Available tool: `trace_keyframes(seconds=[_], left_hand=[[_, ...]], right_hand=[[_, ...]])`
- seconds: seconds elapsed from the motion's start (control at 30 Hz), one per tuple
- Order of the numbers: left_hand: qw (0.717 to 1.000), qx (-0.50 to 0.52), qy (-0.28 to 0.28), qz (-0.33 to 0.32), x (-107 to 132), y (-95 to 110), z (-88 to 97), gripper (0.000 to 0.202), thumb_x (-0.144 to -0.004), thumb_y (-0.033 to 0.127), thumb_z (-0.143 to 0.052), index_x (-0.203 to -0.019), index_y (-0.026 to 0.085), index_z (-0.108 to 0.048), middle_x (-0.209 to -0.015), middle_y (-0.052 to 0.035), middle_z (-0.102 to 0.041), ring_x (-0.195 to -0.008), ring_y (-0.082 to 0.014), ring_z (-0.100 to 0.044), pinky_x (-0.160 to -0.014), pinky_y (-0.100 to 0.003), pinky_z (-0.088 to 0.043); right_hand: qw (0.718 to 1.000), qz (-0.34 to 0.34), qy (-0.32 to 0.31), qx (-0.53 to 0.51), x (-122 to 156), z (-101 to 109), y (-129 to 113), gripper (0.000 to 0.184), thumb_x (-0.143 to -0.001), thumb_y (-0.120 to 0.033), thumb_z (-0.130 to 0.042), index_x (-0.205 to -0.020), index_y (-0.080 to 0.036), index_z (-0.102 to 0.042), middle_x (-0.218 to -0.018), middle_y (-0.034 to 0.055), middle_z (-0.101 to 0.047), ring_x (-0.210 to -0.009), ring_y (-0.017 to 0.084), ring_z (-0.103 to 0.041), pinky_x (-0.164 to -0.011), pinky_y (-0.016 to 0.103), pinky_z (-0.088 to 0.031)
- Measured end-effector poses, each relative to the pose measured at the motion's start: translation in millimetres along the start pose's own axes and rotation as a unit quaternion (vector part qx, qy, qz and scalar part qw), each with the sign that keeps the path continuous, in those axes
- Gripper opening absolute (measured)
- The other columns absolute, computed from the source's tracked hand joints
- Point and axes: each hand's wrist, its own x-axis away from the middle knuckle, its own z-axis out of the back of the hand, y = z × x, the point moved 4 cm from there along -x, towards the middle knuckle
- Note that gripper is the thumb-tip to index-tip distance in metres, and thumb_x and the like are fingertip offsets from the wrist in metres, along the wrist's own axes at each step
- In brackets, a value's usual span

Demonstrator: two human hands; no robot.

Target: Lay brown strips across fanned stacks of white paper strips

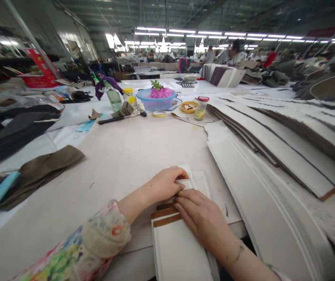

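A narrow stack of white, flat material panels [179,246] with brown end bands lies at the table's near edge and runs down out of view. My left hand [167,182] reaches over the stack's far part, its fingers curled around the end of a white piece and its thumb toward my right hand. My right hand [201,214] lies across the same pieces just below, fingers together and bent over them. Both hands touch near the fingertips, where a small yellowish spot shows; the fingertips are partly hidden.
Long white panels [261,195] with dark undersides are fanned out at right. Toward the back stand a blue basin [157,102], a red-lidded jar [202,108] and a yellow dish [188,107]. A black-handled brush [120,118] lies left of them. Brown fabric [44,168] lies at left.
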Motion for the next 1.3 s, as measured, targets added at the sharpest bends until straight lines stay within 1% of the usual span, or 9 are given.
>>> trace_keyframes(seconds=[0.2,0.37,0.53,0.7,0.8,0.9,0.97,1.07,1.3], left_hand=[[0.995,-0.081,0.030,-0.053,7,12,-0.2,0.021,-0.073,0.008,-0.047,-0.089,0.016,-0.059,-0.091,-0.0029,-0.059,-0.089,-0.0160,-0.053,-0.083,-0.028,-0.042],[0.990,-0.121,0.031,-0.072,12,14,-5.0,0.021,-0.078,0.008,-0.045,-0.092,0.017,-0.058,-0.095,-0.0029,-0.058,-0.092,-0.0155,-0.050,-0.085,-0.028,-0.040],[0.979,-0.179,0.015,-0.095,18,21,-8.7,0.017,-0.084,0.014,-0.042,-0.089,0.017,-0.058,-0.089,-0.0033,-0.056,-0.086,-0.0164,-0.049,-0.079,-0.028,-0.041],[0.964,-0.250,-0.011,-0.092,24,29,-10.0,0.010,-0.082,0.023,-0.048,-0.087,0.018,-0.055,-0.089,-0.0040,-0.053,-0.084,-0.0194,-0.046,-0.073,-0.031,-0.040],[0.966,-0.240,-0.009,-0.099,24,28,-7.5,0.008,-0.081,0.023,-0.051,-0.086,0.019,-0.055,-0.090,-0.0034,-0.053,-0.085,-0.0192,-0.045,-0.073,-0.031,-0.039],[0.974,-0.206,0.017,-0.094,24,21,-4.1,0.014,-0.085,0.019,-0.043,-0.089,0.020,-0.056,-0.091,-0.0029,-0.053,-0.087,-0.0178,-0.046,-0.075,-0.030,-0.039],[0.980,-0.176,0.030,-0.086,23,14,-3.4,0.016,-0.085,0.019,-0.043,-0.094,0.021,-0.056,-0.092,-0.0031,-0.053,-0.088,-0.0176,-0.047,-0.077,-0.029,-0.039],[0.987,-0.141,0.046,-0.062,22,6,-2.3,0.012,-0.081,0.020,-0.049,-0.092,0.018,-0.054,-0.092,-0.0034,-0.054,-0.089,-0.0180,-0.048,-0.079,-0.029,-0.040],[0.998,-0.056,0.030,-0.014,29,-14,10.3,0.016,-0.075,0.023,-0.056,-0.089,0.017,-0.054,-0.091,-0.0025,-0.055,-0.087,-0.0171,-0.050,-0.078,-0.028,-0.040]], right_hand=[[1.000,-0.007,0.006,-0.007,-1,2,-1,0.020,-0.086,-0.011,-0.040,-0.086,-0.014,-0.059,-0.089,0.0075,-0.062,-0.089,0.019,-0.055,-0.082,0.034,-0.047],[1.000,-0.009,0.005,0.004,1,2,-1,0.019,-0.086,-0.015,-0.041,-0.082,-0.016,-0.059,-0.081,0.0062,-0.062,-0.084,0.018,-0.056,-0.077,0.032,-0.048],[0.999,-0.032,0.000,0.009,5,-1,2,0.017,-0.086,-0.021,-0.043,-0.082,-0.016,-0.059,-0.079,0.0061,-0.060,-0.083,0.018,-0.056,-0.076,0.032,-0.048],[0.996,-0.035,0.027,-0.073,10,2,8,0.017,-0.081,-0.035,-0.053,-0.083,-0.018,-0.054,-0.082,0.0041,-0.060,-0.080,0.017,-0.055,-0.070,0.030,-0.047],[0.991,-0.074,0.064,-0.093,10,12,18,0.008,-0.083,-0.026,-0.050,-0.088,-0.019,-0.051,-0.084,0.0036,-0.058,-0.083,0.017,-0.054,-0.073,0.032,-0.046],[0.985,-0.112,0.083,-0.097,4,19,29,0.025,-0.083,-0.016,-0.045,-0.108,-0.018,-0.044,-0.099,0.0073,-0.055,-0.095,0.018,-0.051,-0.083,0.037,-0.044],[0.987,-0.105,0.055,-0.107,-4,17,33,0.039,-0.081,-0.012,-0.043,-0.119,-0.018,-0.036,-0.108,0.0094,-0.052,-0.102,0.019,-0.048,-0.088,0.040,-0.042],[0.989,-0.084,-0.012,-0.121,-15,9,36,0.049,-0.079,-0.008,-0.041,-0.125,-0.017,-0.030,-0.112,0.0103,-0.049,-0.105,0.019,-0.046,-0.092,0.041,-0.040],[0.987,-0.081,-0.118,-0.067,-20,2,41,0.038,-0.081,-0.009,-0.040,-0.118,-0.014,-0.045,-0.110,0.0106,-0.050,-0.102,0.020,-0.047,-0.092,0.038,-0.039]])
